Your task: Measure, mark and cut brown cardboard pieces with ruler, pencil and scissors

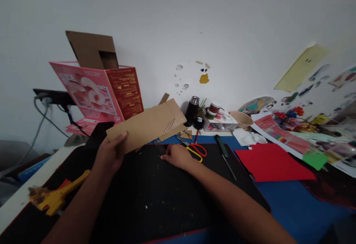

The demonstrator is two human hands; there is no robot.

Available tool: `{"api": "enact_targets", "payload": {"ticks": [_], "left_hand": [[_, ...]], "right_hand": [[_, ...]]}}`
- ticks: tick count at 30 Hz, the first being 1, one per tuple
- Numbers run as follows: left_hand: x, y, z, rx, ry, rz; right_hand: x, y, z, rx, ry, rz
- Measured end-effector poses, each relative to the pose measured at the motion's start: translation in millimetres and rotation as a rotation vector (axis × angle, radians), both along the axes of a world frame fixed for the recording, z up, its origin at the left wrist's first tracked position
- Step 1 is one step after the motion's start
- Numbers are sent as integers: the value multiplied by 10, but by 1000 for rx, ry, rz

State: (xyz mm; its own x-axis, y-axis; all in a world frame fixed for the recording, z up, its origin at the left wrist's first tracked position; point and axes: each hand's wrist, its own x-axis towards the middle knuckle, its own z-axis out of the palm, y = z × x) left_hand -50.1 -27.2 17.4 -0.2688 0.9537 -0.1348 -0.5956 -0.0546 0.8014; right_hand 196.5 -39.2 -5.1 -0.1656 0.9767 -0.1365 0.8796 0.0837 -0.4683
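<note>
My left hand [110,154] grips a long strip of brown cardboard [139,127] by its near end, thumb on top. The strip is raised above the black mat [150,199] and tilted up to the right; its far end is folded and has a row of short dark marks. My right hand [178,156] rests low over the mat with its fingers curled in; whatever they may hold is hidden. Just beyond it lie scissors with yellow handles [196,154] and red-handled scissors [199,149]. A dark green-handled screwdriver [222,148] lies further right.
A yellow glue gun [52,198] lies by my left forearm. Behind stand a pink box [91,95] with a brown carton [91,49] in it, a black flask [192,110] and paint jars [214,108]. Red sheets [275,162] and craft flowers [292,116] are on the right.
</note>
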Motion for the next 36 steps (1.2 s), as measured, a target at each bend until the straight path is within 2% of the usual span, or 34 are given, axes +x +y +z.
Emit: {"api": "enact_targets", "payload": {"ticks": [5, 8, 11, 14, 17, 19, 22, 26, 29, 32, 33, 34, 36], "left_hand": [[11, -29, 52, -42, 6, -13], [-6, -36, 87, -65, 17, 1], [-13, -65, 138, -56, 54, -24], [62, -138, 143, -63, 127, -132], [260, -257, 53, -107, 235, -317], [415, -341, -44, -120, 317, -426], [551, -408, -178, -102, 476, -529], [423, -346, -218, -71, 777, -569], [250, -275, -138, -78, 983, -478], [224, -301, -42, 14, 1256, -238], [258, -337, -24, 71, 1270, -263], [309, -382, -15, 128, 1229, -359], [433, -480, -28, 211, 1151, -646]], "right_hand": [[146, -127, -83, 24, 338, -84], [372, -316, -87, 45, 575, -201], [672, -552, -13, 98, 776, -333], [927, -783, 109, 150, 920, -427], [1031, -970, 205, 165, 1045, -469], [1005, -1058, 222, 125, 1188, -478], [866, -1128, 160, 38, 1280, -503], [623, -1135, -5, -71, 1347, -483], [473, -1104, -91, -132, 1385, -461], [340, -1058, -123, -104, 1394, -443], [291, -1041, -128, -89, 1395, -440], [236, -1024, -132, -75, 1396, -439], [108, -990, -143, -58, 1393, -436]]}}
